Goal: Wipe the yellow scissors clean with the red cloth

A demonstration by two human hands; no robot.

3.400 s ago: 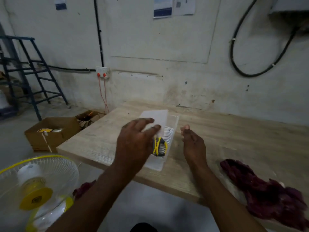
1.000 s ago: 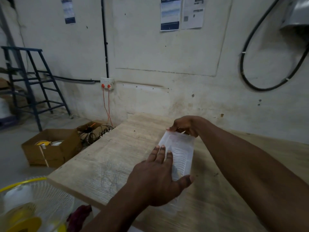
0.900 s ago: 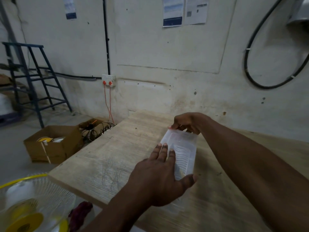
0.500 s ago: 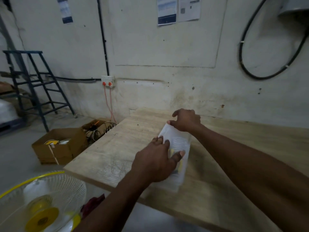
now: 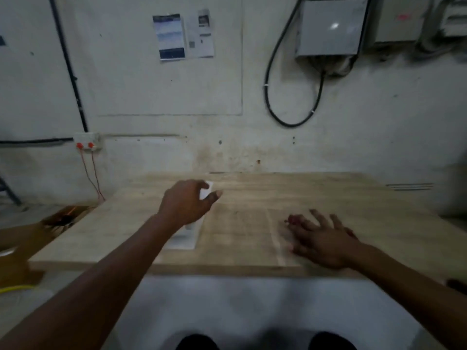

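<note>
A clear plastic box lies on the wooden table, left of centre. My left hand rests on its far end, thumb and fingers curled around the white lid edge. The yellow scissors are not visible; the hand and the blurred box hide whatever is inside. My right hand lies flat with spread fingers on the red cloth, near the table's front right. Only small red bits of the cloth show around the fingers and wrist. The frame is motion-blurred.
The table's front edge runs just before my arms, and a stained wall stands behind it. A brown cardboard box and a fan's yellow rim sit on the floor at left. A black cable loop hangs on the wall.
My right hand left the box's far end and moved right onto the red cloth. My left hand slid to the far end of the box. The view swung right.
</note>
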